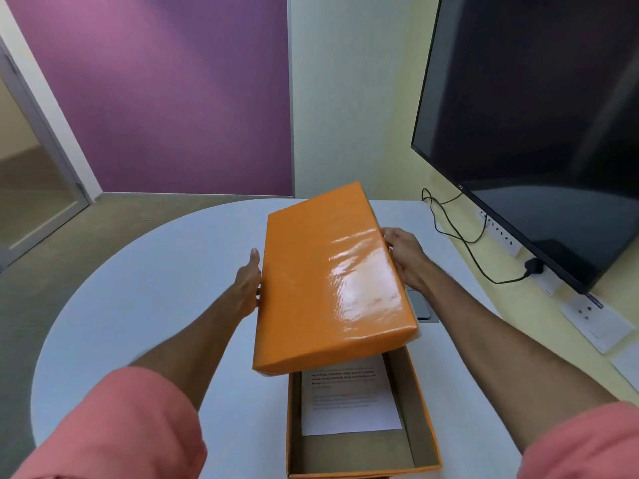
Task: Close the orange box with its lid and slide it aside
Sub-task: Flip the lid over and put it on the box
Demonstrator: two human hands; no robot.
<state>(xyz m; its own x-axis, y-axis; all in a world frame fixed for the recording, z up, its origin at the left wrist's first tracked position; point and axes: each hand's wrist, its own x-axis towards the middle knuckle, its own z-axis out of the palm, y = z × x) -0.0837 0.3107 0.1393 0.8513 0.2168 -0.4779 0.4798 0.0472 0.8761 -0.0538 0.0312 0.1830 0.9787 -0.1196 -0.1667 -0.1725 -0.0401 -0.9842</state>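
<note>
While both hands hold the orange lid (328, 281) by its long sides, left hand (249, 285) and right hand (404, 257) each in a firm grip, it hovers tilted above the far end of the open orange box (425, 409) on the white surface (138, 305). A printed sheet (349, 402) lies inside. Judging by this, closing is under way; next, the lid needs squaring and lowering.

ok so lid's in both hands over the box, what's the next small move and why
Probably draw the lid back toward the body and level it. Held between the left hand and right hand, it sits tilted and too far forward, covering only the far end of the open orange box. The paper sheet lies flat inside, so nothing seems to block closing.
</note>
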